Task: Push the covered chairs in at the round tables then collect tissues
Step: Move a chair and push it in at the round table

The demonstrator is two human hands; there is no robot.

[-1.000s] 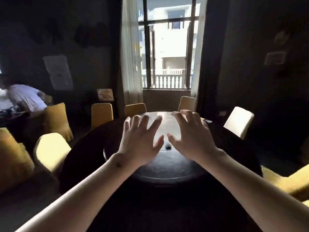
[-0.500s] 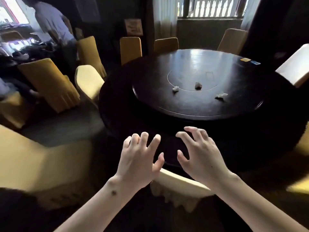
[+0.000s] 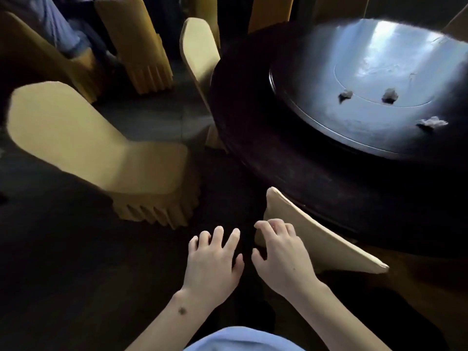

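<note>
Both hands lowered toward nearest covered chair (image 3: 316,239), left hand (image 3: 215,259) spread empty, right hand (image 3: 281,257) fingers on chair back

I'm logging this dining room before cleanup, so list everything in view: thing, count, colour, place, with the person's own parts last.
round table: one, dark, right half of the view.
turntable: one, dark and glossy, on the table's middle.
tissues: three, crumpled, whitish, on the turntable; the others at and.
near chair: one, pale cover, backrest at the table's near edge.
pulled-out chair: one, yellow cover, left, away from the table.
tucked chair: one, yellow cover, at the table's left edge.
far chairs: several, yellow covers, top; exact count unclear.
other person: one, blue clothing, top left, partly seen.
left hand: fingers spread, holding nothing.
right hand: fingers on the near chair's backrest; grip unclear.
</note>
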